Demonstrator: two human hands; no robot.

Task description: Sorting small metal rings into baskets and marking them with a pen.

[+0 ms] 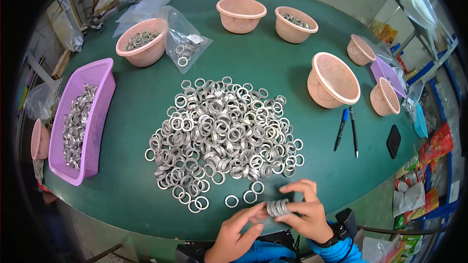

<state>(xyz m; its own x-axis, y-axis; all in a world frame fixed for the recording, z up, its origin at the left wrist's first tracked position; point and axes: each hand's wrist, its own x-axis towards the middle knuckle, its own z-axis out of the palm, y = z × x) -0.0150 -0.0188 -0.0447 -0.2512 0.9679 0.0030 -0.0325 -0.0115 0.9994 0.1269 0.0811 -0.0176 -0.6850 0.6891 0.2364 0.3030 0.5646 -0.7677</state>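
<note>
A short stack of grey metal rings [278,208] is held between the thumb and fingers of my right hand [309,214], just above the table's near edge. That hand is closed on the stack, with its index finger raised off it. My left hand [239,234] comes up from below, its fingertips at the left end of the stack and its thumb standing apart from the fingers. Ahead of both hands spreads a large heap of the same metal rings [222,126]. A few loose rings, one of them a single ring [231,201], lie between the heap and my hands.
A purple basket [105,112] with metal parts stands at the left. Pink baskets, some holding parts, sit along the far side; one pink basket [319,80] tilts at the right. Two pens [341,129] and a black phone-like object [393,141] lie on the green table [131,185].
</note>
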